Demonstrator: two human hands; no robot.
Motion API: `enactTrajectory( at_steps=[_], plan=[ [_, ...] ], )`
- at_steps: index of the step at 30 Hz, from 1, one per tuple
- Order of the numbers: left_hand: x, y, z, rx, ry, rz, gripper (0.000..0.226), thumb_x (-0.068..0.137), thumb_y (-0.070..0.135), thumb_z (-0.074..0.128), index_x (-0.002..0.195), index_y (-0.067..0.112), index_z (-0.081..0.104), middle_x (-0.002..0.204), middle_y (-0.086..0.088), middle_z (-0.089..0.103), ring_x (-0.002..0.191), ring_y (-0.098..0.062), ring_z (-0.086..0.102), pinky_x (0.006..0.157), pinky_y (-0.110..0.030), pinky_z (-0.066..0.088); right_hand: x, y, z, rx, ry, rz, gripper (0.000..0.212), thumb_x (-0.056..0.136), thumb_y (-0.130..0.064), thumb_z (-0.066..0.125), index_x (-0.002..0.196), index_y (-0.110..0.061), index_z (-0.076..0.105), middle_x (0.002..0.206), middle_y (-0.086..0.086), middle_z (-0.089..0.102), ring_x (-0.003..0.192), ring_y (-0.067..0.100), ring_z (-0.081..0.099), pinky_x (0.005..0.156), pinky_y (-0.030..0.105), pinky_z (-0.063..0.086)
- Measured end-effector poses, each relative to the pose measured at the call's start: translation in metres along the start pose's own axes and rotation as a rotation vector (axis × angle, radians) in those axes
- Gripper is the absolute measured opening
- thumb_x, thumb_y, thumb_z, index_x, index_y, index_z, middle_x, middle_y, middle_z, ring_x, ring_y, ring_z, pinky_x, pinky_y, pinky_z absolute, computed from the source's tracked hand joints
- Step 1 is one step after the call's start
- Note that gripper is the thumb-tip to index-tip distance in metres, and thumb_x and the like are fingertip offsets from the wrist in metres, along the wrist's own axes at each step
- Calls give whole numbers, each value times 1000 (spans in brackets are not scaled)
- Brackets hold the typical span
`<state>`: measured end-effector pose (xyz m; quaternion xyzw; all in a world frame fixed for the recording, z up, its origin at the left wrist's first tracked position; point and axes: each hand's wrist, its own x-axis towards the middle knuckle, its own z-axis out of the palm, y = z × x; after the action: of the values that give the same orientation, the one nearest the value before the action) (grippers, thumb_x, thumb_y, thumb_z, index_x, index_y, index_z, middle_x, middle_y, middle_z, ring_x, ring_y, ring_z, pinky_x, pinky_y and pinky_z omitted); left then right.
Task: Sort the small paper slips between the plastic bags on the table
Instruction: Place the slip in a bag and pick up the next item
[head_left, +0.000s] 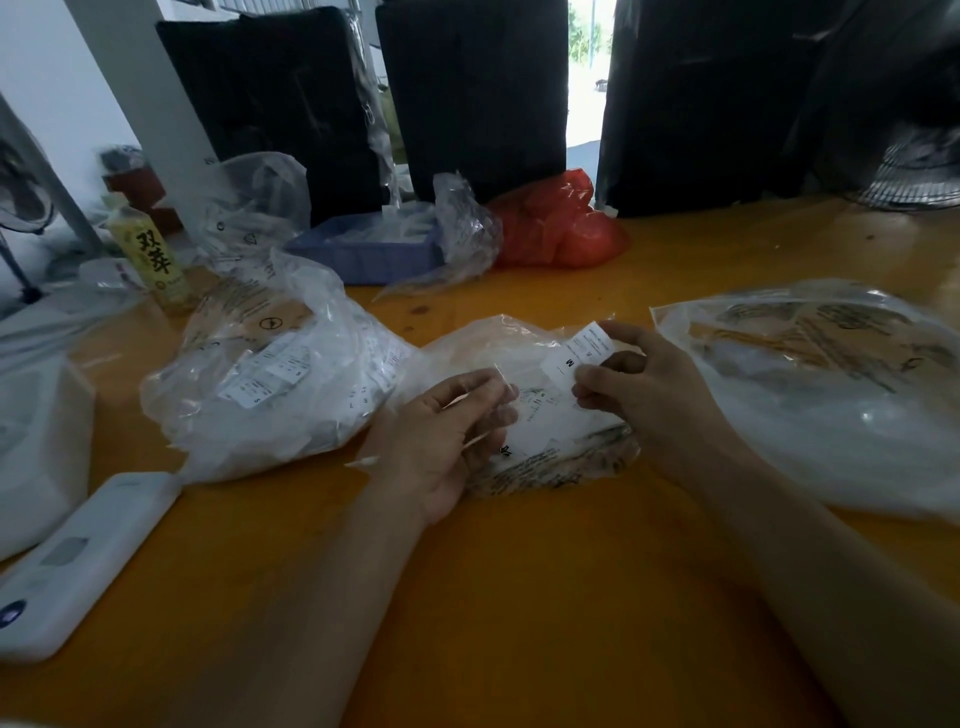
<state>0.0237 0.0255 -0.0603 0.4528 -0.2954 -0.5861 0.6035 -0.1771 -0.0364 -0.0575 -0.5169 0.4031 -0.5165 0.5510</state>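
The right hand's fingertips (584, 384) are pinched narrow on a small paper slip (576, 353) marked "M", holding it just above the middle plastic bag (545, 457). The left hand (441, 436) curls its fingers around that bag's crinkled clear film, holding it. The slip looks feather-light and floppy, so I'd take it at an edge. Fuller bags sit on the orange table (493, 597): the left bag (270, 395) and the right bag (831, 395).

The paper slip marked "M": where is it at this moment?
In the head view, the paper slip marked "M" is right of centre, pinched by the right hand above the middle plastic bag, with the left hand close beside it.
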Motion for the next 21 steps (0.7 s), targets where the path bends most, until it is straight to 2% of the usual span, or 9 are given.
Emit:
enactTrajectory(
  at_steps=[4, 9, 12, 14, 18, 21],
  plan=[
    [1, 0, 1, -73, 31, 7, 15, 89, 4, 75, 100, 11, 82, 90, -12, 81, 83, -16, 80, 56, -17, 59, -1, 2, 2, -71, -16, -19, 20, 93, -6, 71, 111, -12, 67, 98, 13, 75, 85, 24, 76, 75, 28, 61],
    [2, -2, 2, -7, 47, 60, 21, 90, 0, 74, 105, 12, 81, 99, -11, 82, 91, -19, 81, 63, -16, 61, -4, -1, 2, -86, -21, -74, 11, 97, -12, 68, 107, -9, 70, 91, 7, 77, 87, 22, 76, 77, 28, 61],
    [1, -6, 3, 155, 44, 172, 25, 90, 2, 78, 111, 14, 78, 104, -12, 81, 96, -21, 80, 76, -20, 62, -7, -3, 2, -122, -25, -132, 12, 95, -15, 71, 106, -10, 69, 91, 5, 78, 88, 19, 76, 81, 29, 61],
    [-1, -9, 3, 318, 48, 269, 23, 88, 7, 82, 108, 17, 79, 103, -10, 81, 96, -20, 80, 80, -22, 63, -9, -5, 4, -182, -37, -179, 13, 95, -19, 71, 105, -12, 69, 92, 1, 78, 89, 15, 76, 81, 29, 61],
    [-3, -12, 2, 648, 51, 413, 19, 88, 25, 86, 104, 29, 80, 95, 13, 81, 90, 2, 76, 72, -6, 54, -12, -6, 9, -284, -61, -266, 6, 95, -23, 71, 99, -21, 68, 89, -6, 77, 88, 9, 73, 79, 27, 56],
    [-3, -13, 1, 692, 41, 436, 15, 89, 30, 85, 104, 30, 80, 94, 16, 81, 89, 5, 75, 71, -4, 52, -14, -5, 12, -359, -67, -331, 4, 95, -23, 71, 97, -24, 68, 88, -8, 76, 87, 6, 72, 76, 22, 55]
  ],
)
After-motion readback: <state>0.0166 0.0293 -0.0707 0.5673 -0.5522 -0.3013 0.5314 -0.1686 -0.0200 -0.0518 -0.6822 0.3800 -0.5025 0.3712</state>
